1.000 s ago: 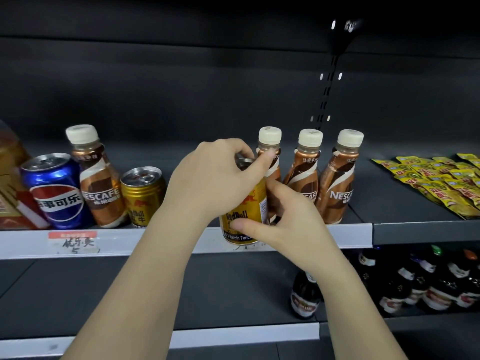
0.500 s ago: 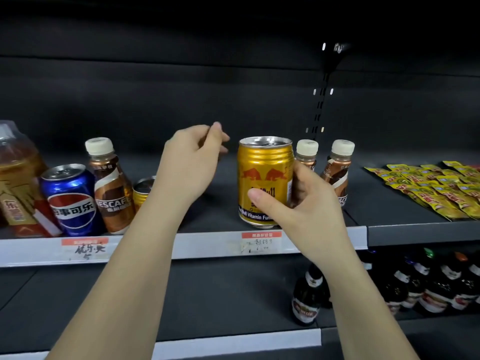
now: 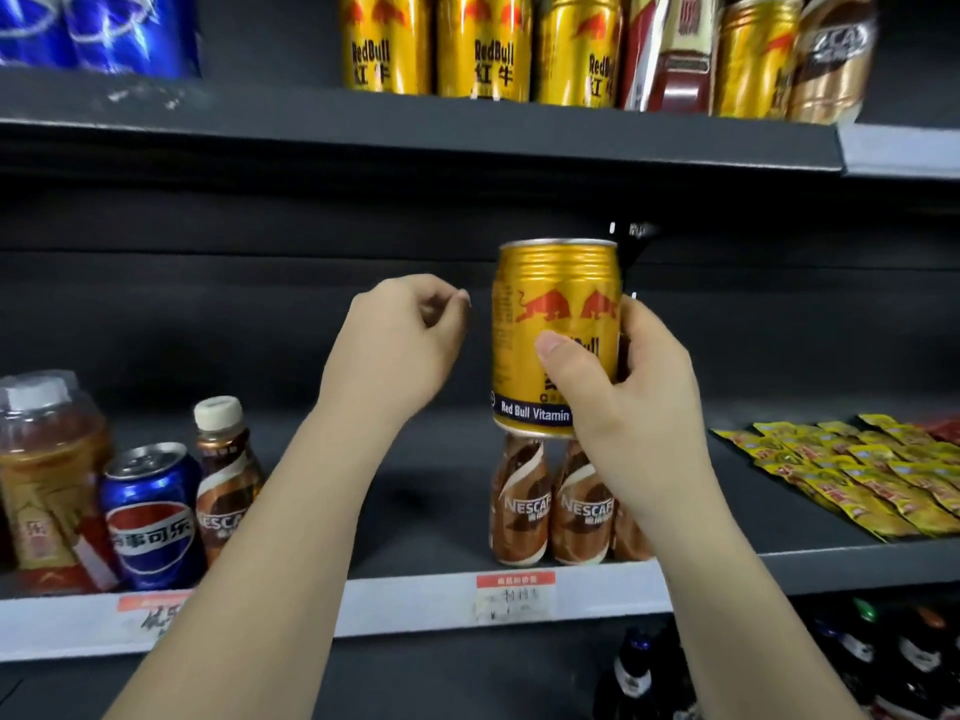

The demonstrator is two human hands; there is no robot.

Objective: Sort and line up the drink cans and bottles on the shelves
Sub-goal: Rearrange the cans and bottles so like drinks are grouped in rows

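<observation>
Gold can (image 3: 556, 324) held above Nescafé bottles (image 3: 550, 504), beside Pepsi can (image 3: 150, 517).

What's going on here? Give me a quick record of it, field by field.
Right hand: holds a gold Red Bull can upright, lifted off the middle shelf
Left hand: empty, fingers loosely curled, beside the can, not touching it
Top shelf: a row of gold Red Bull cans
Below the held can: Nescafe bottles
Far left: a Pepsi can beside another Nescafe bottle
Right: yellow sachets
</observation>
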